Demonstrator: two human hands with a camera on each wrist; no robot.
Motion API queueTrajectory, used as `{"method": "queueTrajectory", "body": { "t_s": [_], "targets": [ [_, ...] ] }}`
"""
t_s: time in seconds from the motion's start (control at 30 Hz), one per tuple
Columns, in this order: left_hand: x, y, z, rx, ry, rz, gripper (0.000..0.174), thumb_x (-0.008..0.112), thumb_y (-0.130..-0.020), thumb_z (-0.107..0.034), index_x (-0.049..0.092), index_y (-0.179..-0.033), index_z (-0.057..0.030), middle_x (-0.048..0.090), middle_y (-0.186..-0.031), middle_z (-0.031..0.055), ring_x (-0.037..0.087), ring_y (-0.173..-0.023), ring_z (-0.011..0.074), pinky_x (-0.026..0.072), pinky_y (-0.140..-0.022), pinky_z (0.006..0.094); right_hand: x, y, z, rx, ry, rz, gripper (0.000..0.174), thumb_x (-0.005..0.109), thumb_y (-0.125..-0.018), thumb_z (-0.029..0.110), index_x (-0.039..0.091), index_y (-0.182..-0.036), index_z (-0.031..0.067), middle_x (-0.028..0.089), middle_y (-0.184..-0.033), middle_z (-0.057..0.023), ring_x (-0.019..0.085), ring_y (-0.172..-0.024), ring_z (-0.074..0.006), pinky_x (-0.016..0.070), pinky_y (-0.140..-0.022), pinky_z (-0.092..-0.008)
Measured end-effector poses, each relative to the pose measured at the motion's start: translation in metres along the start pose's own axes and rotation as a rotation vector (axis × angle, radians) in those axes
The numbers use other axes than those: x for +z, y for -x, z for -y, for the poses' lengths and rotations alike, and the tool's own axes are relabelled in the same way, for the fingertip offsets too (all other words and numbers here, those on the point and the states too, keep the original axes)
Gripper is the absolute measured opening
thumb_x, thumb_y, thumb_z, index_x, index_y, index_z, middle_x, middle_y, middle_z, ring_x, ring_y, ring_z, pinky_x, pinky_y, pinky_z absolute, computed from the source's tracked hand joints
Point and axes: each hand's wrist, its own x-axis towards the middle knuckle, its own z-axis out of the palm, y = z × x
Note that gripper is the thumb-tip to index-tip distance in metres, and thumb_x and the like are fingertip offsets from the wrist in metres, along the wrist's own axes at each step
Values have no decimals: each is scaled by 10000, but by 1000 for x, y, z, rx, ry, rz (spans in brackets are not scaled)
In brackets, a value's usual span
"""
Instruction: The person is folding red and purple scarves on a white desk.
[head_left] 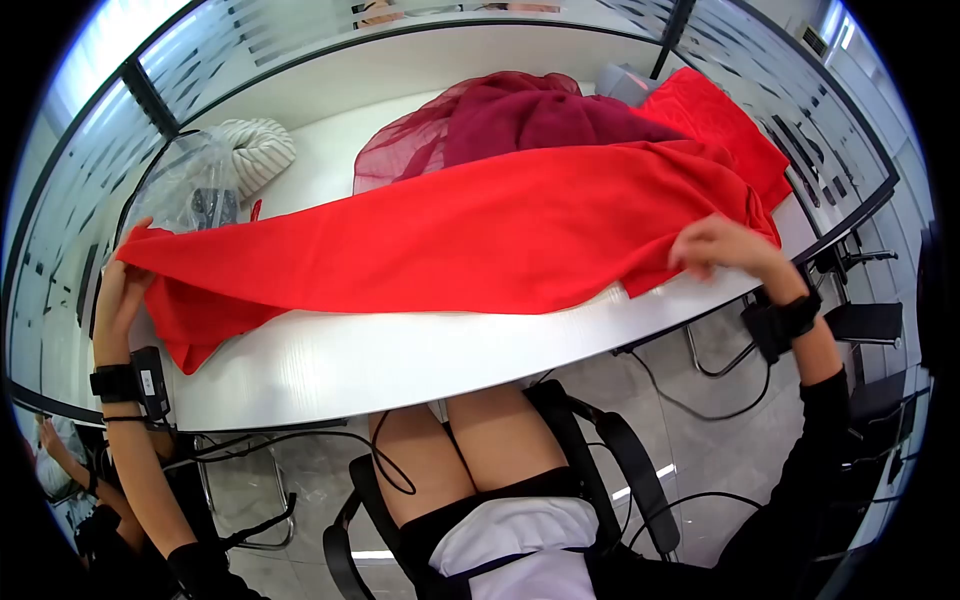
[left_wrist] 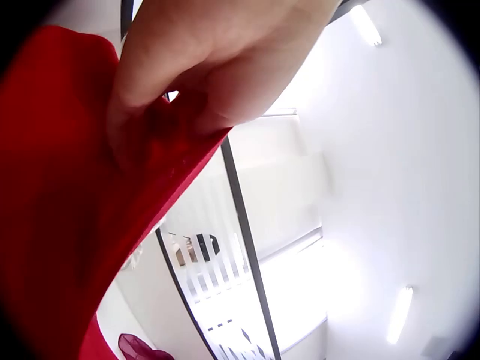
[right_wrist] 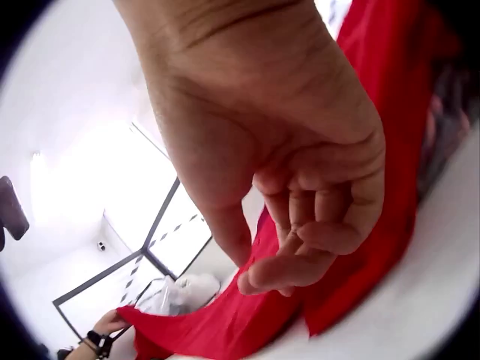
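A long piece of red cloth (head_left: 430, 245) stretches across the white table. At its left end my left hand (head_left: 125, 285) pinches a corner, the cloth hanging in a fold below. The left wrist view shows the thumb and fingers of that hand (left_wrist: 217, 60) gripping the red edge. Over the right end of the cloth hovers my right hand (head_left: 725, 245). Seen from the right wrist, this hand (right_wrist: 277, 150) has loosely bent fingers with nothing between them, and red cloth lies behind it.
Dark red sheer fabric (head_left: 540, 115) is heaped behind the red cloth, beside a shiny red bundle (head_left: 715, 125). A clear plastic bag (head_left: 190, 180) and a striped cloth roll (head_left: 258, 150) stand at the back left. Glass partitions edge the table; cables (head_left: 320, 435) hang in front.
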Motion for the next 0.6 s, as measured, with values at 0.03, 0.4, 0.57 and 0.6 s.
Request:
{"method": "queueTrajectory", "body": {
  "t_s": [0.03, 0.4, 0.57, 0.6],
  "targets": [
    [-3, -3, 3, 27, 8, 4, 409, 439, -904, -126, 427, -1300, -28, 549, -1146, 97, 526, -1056, 163, 396, -958, 300, 20, -2, -2, 18, -54, 92, 260, 531, -911, 227, 632, -847, -3, 572, -638, -19, 555, -553, -93, 453, -509, -207],
    [44, 26, 3, 203, 284, -7, 516, 475, -839, -122, 378, -1319, 41, 511, -1209, 125, 476, -1109, 204, 323, -1011, 321, 102, -8, -25, 142, -892, 108, 468, 449, -942, 355, 535, -1141, -61, 649, -926, -109, 621, -774, -154, 496, -731, -233],
    [42, 15, 6, 238, 356, -47, 461, 487, -900, -208, 422, -1294, 22, 520, -1207, 98, 475, -1116, 173, 337, -989, 312, 122, -30, -12, 191, -955, 85, 480, 419, -947, 392, 541, -1106, -44, 647, -942, -108, 628, -703, -132, 492, -586, -191],
    [47, 16, 6, 272, 353, -168, 442, 496, -908, -215, 442, -1281, 15, 527, -1199, 91, 482, -1106, 164, 346, -978, 306, 122, -31, -3, 230, -921, 72, 452, 415, -951, 377, 552, -1069, -38, 650, -932, -105, 624, -662, -123, 470, -516, -171]
  ]
}}
